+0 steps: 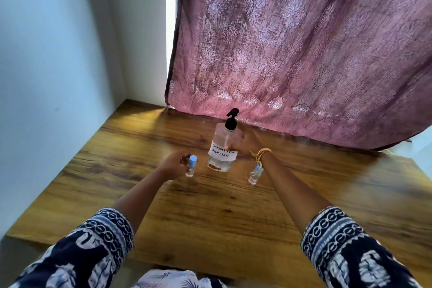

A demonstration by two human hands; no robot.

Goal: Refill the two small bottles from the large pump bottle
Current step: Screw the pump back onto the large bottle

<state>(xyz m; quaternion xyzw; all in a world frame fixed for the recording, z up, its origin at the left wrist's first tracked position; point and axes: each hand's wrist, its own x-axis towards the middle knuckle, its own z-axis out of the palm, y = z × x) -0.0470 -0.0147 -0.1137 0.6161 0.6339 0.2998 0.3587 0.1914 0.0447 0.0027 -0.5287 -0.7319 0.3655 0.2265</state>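
Note:
The large clear pump bottle (225, 145) with a black pump and a handwritten label stands mid-table. My right hand (245, 145) grips its right side, fingers wrapped behind it. A small clear bottle with a light blue cap (191, 167) stands to the left of the pump bottle. My left hand (175, 163) curls its fingers against this bottle's neck from the left. A second small bottle (254, 176) stands to the right, its top hidden behind my right wrist and its thread bracelet.
The wooden table (210, 213) runs into a corner, with a white wall on the left. A pink patterned curtain (304, 54) hangs along the back edge, just behind the pump bottle. My patterned sleeves fill the near edge.

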